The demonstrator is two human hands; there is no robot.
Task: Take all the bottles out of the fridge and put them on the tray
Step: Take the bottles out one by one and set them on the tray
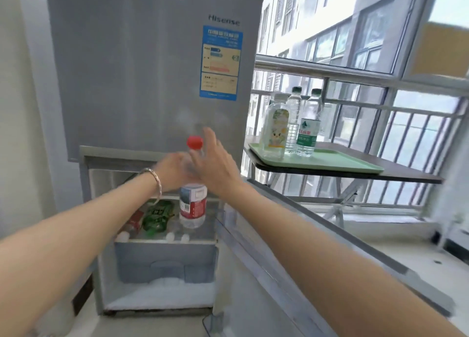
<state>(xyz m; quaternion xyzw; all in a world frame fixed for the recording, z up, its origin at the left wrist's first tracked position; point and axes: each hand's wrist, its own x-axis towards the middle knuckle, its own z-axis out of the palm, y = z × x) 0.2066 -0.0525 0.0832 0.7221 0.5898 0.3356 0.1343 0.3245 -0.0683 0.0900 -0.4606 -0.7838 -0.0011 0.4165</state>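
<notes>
Our left grip (172, 170) clamped round shoulder of red-capped water bottle (193, 204); bottle upright, in air before open lower fridge compartment (162, 260). Our right grip (212, 166) spread, fingers straight, at bottle neck; contact we cannot tell. On shelf behind: green bottle (157, 216) lying, red-labelled bottle (133, 222) beside it. Open door edge (317, 225) runs under our right forearm. Green tray (342, 163) on bench (406, 174); three bottles (293, 126) clustered at tray's left rear, front and right free.

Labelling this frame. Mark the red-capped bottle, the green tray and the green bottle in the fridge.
red-capped bottle (193, 204), head view, on its label.
green tray (342, 162), head view, on its bare surface.
green bottle (157, 216), head view, on its body.
</notes>
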